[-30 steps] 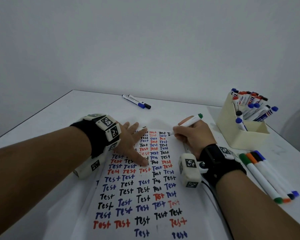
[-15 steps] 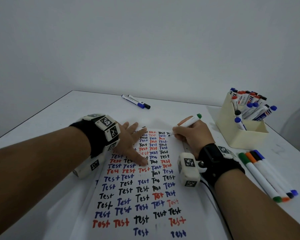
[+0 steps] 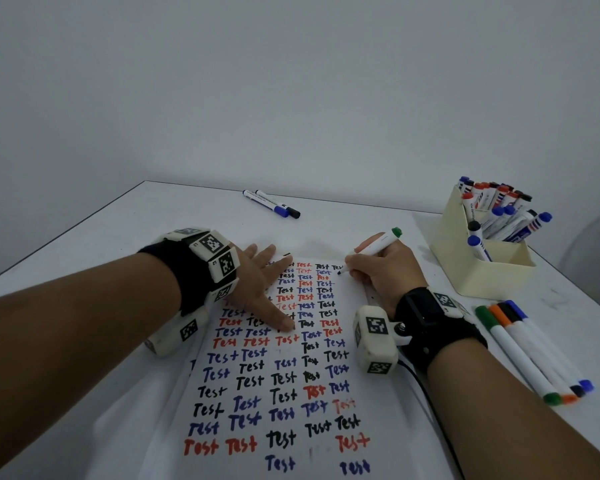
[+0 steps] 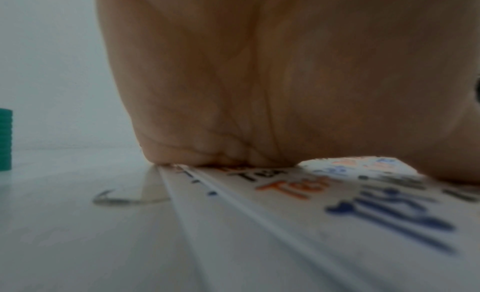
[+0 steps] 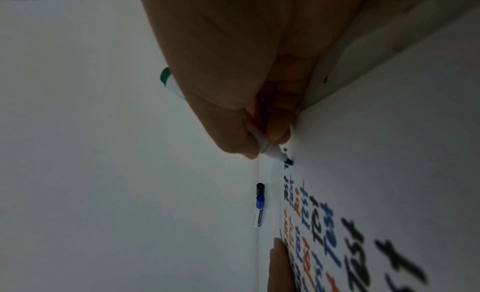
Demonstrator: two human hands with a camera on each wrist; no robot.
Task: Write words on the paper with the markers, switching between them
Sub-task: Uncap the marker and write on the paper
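Observation:
A white sheet of paper (image 3: pixel 291 393) covered with rows of "Test" in black, blue and orange lies in front of me. My right hand (image 3: pixel 381 271) grips a white marker with a green end (image 3: pixel 381 244), its dark tip touching the paper's top right corner (image 5: pixel 288 162). My left hand (image 3: pixel 260 289) lies flat with straight, spread fingers on the upper left part of the paper; in the left wrist view its palm (image 4: pixel 259 91) presses on the sheet (image 4: pixel 337 214).
A cream box (image 3: pixel 478 268) full of markers stands at the right. Several capped markers (image 3: pixel 530 348) lie side by side near the right table edge. Two markers (image 3: pixel 271 203) lie at the back. A green cap (image 4: pixel 5 139) stands on the table left of my hand.
The marker tip has shifted slightly at the top right corner as a word is written there. My left hand has stayed flat on the paper.

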